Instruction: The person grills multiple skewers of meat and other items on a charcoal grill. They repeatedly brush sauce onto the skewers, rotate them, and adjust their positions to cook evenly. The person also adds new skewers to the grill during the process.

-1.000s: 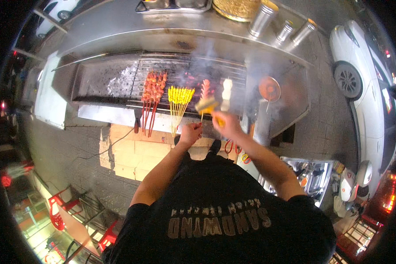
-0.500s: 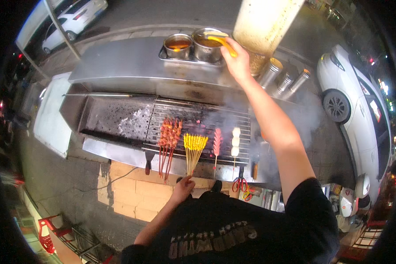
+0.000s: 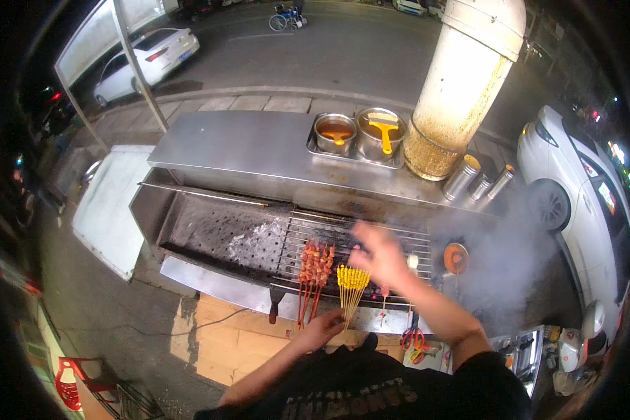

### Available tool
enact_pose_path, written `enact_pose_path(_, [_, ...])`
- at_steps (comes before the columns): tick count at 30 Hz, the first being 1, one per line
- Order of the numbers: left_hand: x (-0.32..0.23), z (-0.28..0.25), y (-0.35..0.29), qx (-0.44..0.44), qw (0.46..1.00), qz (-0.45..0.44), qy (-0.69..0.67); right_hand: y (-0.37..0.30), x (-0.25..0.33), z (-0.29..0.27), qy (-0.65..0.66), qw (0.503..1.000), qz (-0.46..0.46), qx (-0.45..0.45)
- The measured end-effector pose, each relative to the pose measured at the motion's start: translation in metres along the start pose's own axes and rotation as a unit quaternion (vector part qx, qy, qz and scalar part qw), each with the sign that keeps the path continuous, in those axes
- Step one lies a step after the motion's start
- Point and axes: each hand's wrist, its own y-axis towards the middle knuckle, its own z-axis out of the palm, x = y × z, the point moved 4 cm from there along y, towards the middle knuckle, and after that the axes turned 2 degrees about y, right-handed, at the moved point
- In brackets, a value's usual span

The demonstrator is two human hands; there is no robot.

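A fan of yellow-topped skewers (image 3: 353, 278) lies on the grill grate (image 3: 294, 245). My left hand (image 3: 325, 329) is closed on their bare stick ends at the grill's front edge. Over the grate, just beyond these skewers, my right hand (image 3: 379, 257) is smeared by motion, so its fingers do not show clearly. Left of the yellow ones lie reddish-brown meat skewers (image 3: 316, 262). My right hand and forearm mostly cover a pink skewer and a skewer of white pieces (image 3: 413, 262). A yellow-handled brush (image 3: 385, 133) rests across the right metal pot (image 3: 371, 152).
A second pot (image 3: 334, 140) of reddish sauce shares the tray. Metal shakers (image 3: 462, 178) stand beside a thick pipe (image 3: 462, 84). Smoke drifts at the grill's right. Red-handled scissors (image 3: 413, 339) hang in front; a dark-handled tool (image 3: 274, 308) sits at the front edge.
My right hand has let go of the yellow-handled brush, now lying on the pot, and has come down over the grate. My left hand still grips the stick ends. The view has tilted up.
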Motion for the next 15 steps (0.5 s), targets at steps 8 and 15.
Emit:
enact_pose_path(8, [-0.108, 0.013, 0.035, 0.186, 0.943, 0.054, -0.27, -0.173, -0.03, 0.067, 0.078, 0.933, 0.339, 0.092])
enact_pose_path(15, [-0.087, 0.039, 0.052, 0.211, 0.968, -0.012, -0.136, -0.295, -0.098, 0.051, -0.064, 0.876, 0.453, -0.152])
